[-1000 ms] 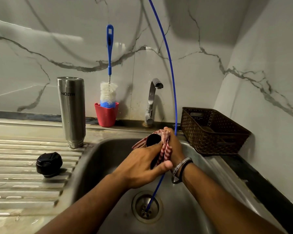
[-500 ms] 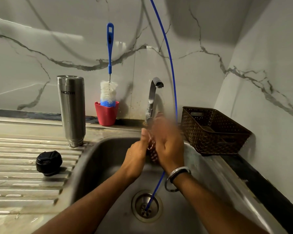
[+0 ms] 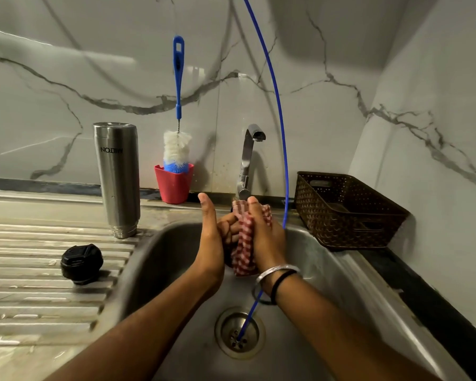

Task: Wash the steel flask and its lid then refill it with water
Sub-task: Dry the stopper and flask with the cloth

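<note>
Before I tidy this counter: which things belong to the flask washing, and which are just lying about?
In use: steel flask, upside down on the drainboard; black lid; checked cloth between both hands; tap; bottle brush.
Lying about: brown basket; blue tube.
</note>
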Motion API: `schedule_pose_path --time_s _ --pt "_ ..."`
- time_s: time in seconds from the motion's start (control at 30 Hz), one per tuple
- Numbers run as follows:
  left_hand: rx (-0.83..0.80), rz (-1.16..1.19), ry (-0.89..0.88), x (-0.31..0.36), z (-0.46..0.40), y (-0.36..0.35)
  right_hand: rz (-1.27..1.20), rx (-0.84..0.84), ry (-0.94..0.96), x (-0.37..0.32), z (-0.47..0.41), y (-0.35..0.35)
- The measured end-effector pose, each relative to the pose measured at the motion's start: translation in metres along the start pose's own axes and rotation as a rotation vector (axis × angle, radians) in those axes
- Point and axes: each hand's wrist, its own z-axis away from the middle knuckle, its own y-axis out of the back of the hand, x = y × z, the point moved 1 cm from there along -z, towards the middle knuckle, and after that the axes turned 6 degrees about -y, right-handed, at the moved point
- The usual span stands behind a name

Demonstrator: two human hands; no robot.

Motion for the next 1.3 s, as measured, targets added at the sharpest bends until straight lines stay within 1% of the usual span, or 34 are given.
schedule_pose_path --time_s 0.03,0.1,0.13,0.17,0.2,0.23,0.27,0.3,0.4,0.43,0.47,0.5,0.53,0.57,0.63,0.67,0.7,0.73,0.77,0.8,0.83,0.93,0.97,1.0,1.03,1.07,1.1,1.13,1.17,1.2,1.23,1.27,1.3 --pt "0.014 -0.013 0.008 0.0 0.001 0.0 0.039 0.059 0.13 0.001 0.005 -0.002" --pt "0.042 -0.033 0.026 0.0 0.001 0.001 0.194 0.153 0.422 0.002 0.012 -0.001" --pt "0.04 -0.051 0.025 0.001 0.001 0.001 0.292 0.164 0.556 0.003 0.009 0.002" --pt "0.025 -0.083 0.015 0.002 0.001 0.001 0.359 0.136 0.661 0.003 0.007 0.006" --pt "0.006 -0.121 -0.002 0.003 0.001 0.003 0.385 0.083 0.714 0.001 0.005 0.009" --pt "-0.009 -0.16 -0.024 0.004 0.001 0.003 0.374 0.027 0.711 -0.002 0.005 0.012" --pt "-0.018 -0.191 -0.047 0.004 0.0 0.004 0.351 -0.016 0.659 -0.004 0.004 0.014" --pt "-0.032 -0.222 -0.067 0.003 0.0 0.005 0.307 -0.051 0.549 -0.006 0.004 0.014" --pt "-0.088 -0.272 -0.113 0.003 0.004 0.005 0.16 -0.152 0.023 -0.002 -0.01 0.016" --pt "-0.095 -0.287 -0.115 0.002 0.005 0.004 0.088 -0.17 -0.105 -0.003 -0.011 0.016" --pt "-0.098 -0.293 -0.113 0.001 0.006 0.003 0.027 -0.164 -0.176 -0.004 -0.012 0.016" --pt "-0.097 -0.286 -0.1 -0.001 0.006 0.003 0.0 -0.129 -0.181 -0.003 -0.011 0.015" --pt "-0.096 -0.261 -0.083 -0.003 0.006 0.002 0.012 -0.073 -0.115 -0.002 -0.009 0.013" --pt "-0.085 -0.225 -0.058 -0.003 0.005 0.001 0.048 0.0 0.006 -0.001 -0.006 0.011" --pt "-0.048 -0.151 -0.004 -0.003 0.002 0.0 0.175 0.12 0.324 -0.001 0.003 0.01" --pt "-0.031 -0.137 0.006 -0.002 0.001 -0.001 0.252 0.152 0.475 -0.002 0.005 0.011" --pt "-0.021 -0.149 0.0 0.0 0.0 -0.002 0.293 0.149 0.587 -0.003 0.005 0.013" --pt "-0.021 -0.176 -0.019 0.002 -0.001 -0.002 0.322 0.118 0.645 -0.004 0.004 0.015" --pt "-0.026 -0.212 -0.047 0.005 -0.001 -0.002 0.334 0.067 0.642 -0.006 0.003 0.017" --pt "-0.032 -0.252 -0.086 0.006 -0.001 0.0 0.339 0.01 0.575 -0.007 0.002 0.018" --pt "-0.042 -0.295 -0.13 0.006 -0.003 0.003 0.328 -0.056 0.457 -0.008 0.0 0.018" --pt "-0.101 -0.435 -0.239 0.001 -0.002 0.01 0.28 -0.219 -0.007 -0.008 -0.01 0.02" --pt "-0.131 -0.483 -0.251 -0.004 -0.002 0.012 0.228 -0.238 -0.116 -0.008 -0.012 0.02" --pt "-0.152 -0.5 -0.242 -0.007 -0.001 0.012 0.158 -0.221 -0.188 -0.009 -0.013 0.02" --pt "-0.161 -0.489 -0.219 -0.009 0.001 0.011 0.087 -0.167 -0.21 -0.009 -0.012 0.017" --pt "-0.158 -0.447 -0.181 -0.01 0.002 0.009 0.069 -0.076 -0.176 -0.007 -0.011 0.014" --pt "-0.142 -0.377 -0.141 -0.009 0.003 0.007 0.114 0.019 -0.078 -0.005 -0.009 0.012" --pt "-0.123 -0.286 -0.106 -0.008 0.004 0.005 0.196 0.103 0.069 -0.003 -0.004 0.01" --pt "-0.106 -0.185 -0.072 -0.006 0.006 0.003 0.273 0.163 0.254 -0.002 0.002 0.009" --pt "-0.084 -0.099 -0.038 -0.003 0.006 0.001 0.325 0.189 0.439 -0.002 0.005 0.01" --pt "-0.05 -0.042 -0.012 0.001 0.006 0.001 0.359 0.173 0.577 -0.001 0.005 0.012" --pt "-0.02 -0.016 -0.004 0.004 0.005 0.001 0.387 0.124 0.663 -0.001 0.004 0.012" --pt "-0.003 -0.001 -0.007 0.006 0.003 0.003 0.407 0.057 0.684 -0.001 0.002 0.012"
